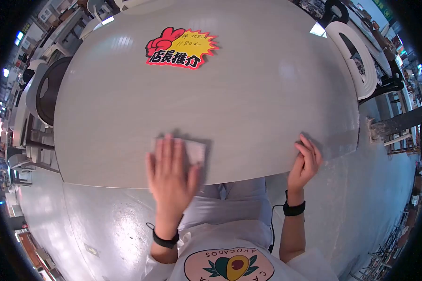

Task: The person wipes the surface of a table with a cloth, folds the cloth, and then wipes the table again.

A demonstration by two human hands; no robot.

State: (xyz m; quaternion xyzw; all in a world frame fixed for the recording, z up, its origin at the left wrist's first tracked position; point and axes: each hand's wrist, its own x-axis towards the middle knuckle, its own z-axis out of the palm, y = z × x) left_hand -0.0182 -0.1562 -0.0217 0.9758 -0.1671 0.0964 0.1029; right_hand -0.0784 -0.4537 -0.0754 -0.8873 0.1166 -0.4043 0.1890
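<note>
My left hand point(170, 171) lies flat on the grey table point(248, 112) near its front edge, with the fingers stretched out. Beneath its palm and thumb is a white folded tissue or cloth point(195, 152); its right part shows and the rest is covered. My right hand point(307, 161) rests at the table's front edge, off to the right. Its fingers are loosely bent and slightly apart, and I see nothing in them. Both wrists wear black bands.
A red and yellow price sign point(192, 44) with handwriting lies toward the far side of the tabletop. A dark-backed chair point(53, 91) stands at the left edge, a white chair point(356, 61) at the right. Other furniture surrounds the area.
</note>
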